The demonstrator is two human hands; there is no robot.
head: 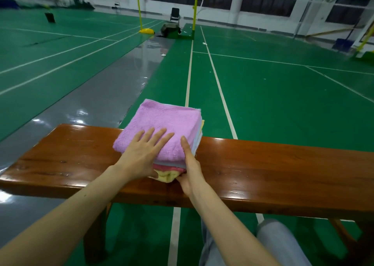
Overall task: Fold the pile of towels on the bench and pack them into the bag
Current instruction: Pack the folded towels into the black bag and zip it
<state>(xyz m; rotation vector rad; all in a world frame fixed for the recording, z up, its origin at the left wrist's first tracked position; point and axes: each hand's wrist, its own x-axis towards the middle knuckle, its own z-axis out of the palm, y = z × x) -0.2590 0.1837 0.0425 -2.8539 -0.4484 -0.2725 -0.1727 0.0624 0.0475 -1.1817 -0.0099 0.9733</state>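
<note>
Wooden bench (273, 164) | folded towel stack (168, 120) | lilac top, yellow bottom

Right hand (191, 175) — fingers beneath towel stack (168, 120)

The stack of folded towels (166, 120) sits on the bench (273, 164); left hand (141, 154) on top, right hand (191, 174) grips its near-right corner.

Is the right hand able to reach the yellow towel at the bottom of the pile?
Probably yes. The right hand touches the yellow towel at its near end. Pulling it out looks harder: the other towels lie on it and the left hand rests flat on top.
</note>
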